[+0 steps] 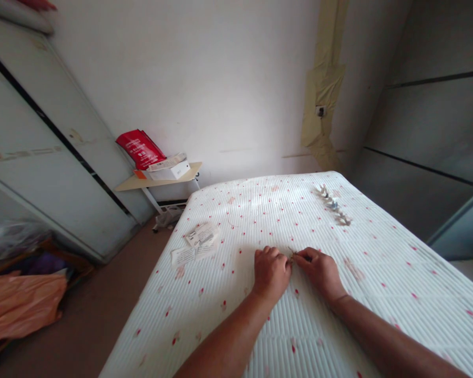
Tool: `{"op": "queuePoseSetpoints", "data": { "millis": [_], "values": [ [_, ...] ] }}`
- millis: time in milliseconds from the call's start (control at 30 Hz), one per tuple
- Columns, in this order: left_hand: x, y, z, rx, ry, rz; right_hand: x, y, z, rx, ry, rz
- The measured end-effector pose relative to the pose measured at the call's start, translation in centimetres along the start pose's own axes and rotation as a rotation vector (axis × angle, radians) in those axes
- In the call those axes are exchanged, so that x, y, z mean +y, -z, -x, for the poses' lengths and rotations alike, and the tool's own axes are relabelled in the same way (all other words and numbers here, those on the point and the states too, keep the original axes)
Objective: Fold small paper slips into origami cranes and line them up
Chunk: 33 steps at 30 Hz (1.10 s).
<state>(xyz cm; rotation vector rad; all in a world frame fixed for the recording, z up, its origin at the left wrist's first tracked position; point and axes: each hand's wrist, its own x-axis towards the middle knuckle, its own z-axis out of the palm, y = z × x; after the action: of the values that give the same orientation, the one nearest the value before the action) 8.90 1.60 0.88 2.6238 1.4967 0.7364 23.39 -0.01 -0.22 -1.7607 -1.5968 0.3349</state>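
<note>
Red bag: on it [141, 149] there are white letters in several lines, but they are too small for me to read.
White box: it [176, 172] carries one short dark marking on its side, also not readable; a printed paper [167, 162] lies on top.
Papers on the bed: at least two printed sheets [202, 235], overlapping, with dark print too fine to read, at the left of my hands.
Side table: this small table [131, 184] bears the red bag and the box, and stands beyond the far left corner of the bed.
Bed: a ribbed white cover [220, 320] with red dots lies under everything I work with.
Row of small pieces: I count three [333, 203], in one line, beyond my right hand and well apart from it.
Wall: one socket [320, 111], with yellowish tape around it.
Floor side: an orange plastic bag [23, 302] is at the lower left.
Small brownish piece: one, between my two hands [292, 256], mostly hidden by my fingers.
Right hand: mine [319, 270] pinches this piece with thumb and forefinger.
Left hand: mine [271, 270] has curled fingers, close against the piece; whether it also grips, I cannot tell.
</note>
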Motion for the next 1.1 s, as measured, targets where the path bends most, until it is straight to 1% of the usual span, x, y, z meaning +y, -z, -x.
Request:
{"op": "queuePoseSetpoints", "data": {
  "millis": [167,300,367,467,600,700,800,967,1100],
  "values": [
    [-0.6,-0.2,0.0,0.003,-0.016,-0.025,0.0,0.3,-0.1,-0.059,0.032,0.1],
    [-0.5,-0.2,0.0,0.009,-0.047,-0.055,0.5,1.0,-0.3,-0.128,0.054,0.063],
    [-0.5,-0.3,0.0,0.016,-0.066,-0.077,0.8,1.3,-0.4,-0.143,0.055,0.036],
    [-0.5,-0.3,-0.1,0.023,-0.071,-0.103,1.2,1.5,-0.6,-0.145,0.045,-0.013],
    [-0.5,-0.2,-0.2,0.01,-0.069,-0.098,1.6,2.0,-0.9,-0.133,0.009,-0.137],
    [-0.5,0.1,-0.1,-0.004,-0.058,-0.085,2.4,2.9,-1.1,-0.15,-0.048,-0.206],
    [-0.7,0.3,0.1,0.001,-0.046,-0.047,3.5,4.1,-1.2,-0.158,-0.097,-0.225],
    [-1.8,0.4,0.8,0.016,-0.077,-0.008,4.9,5.5,-0.9,-0.172,-0.069,-0.25],
    [-2.4,0.8,1.3,0.002,-0.084,0.04,4.7,5.2,-0.5,-0.162,-0.003,-0.206]
  ]
}}
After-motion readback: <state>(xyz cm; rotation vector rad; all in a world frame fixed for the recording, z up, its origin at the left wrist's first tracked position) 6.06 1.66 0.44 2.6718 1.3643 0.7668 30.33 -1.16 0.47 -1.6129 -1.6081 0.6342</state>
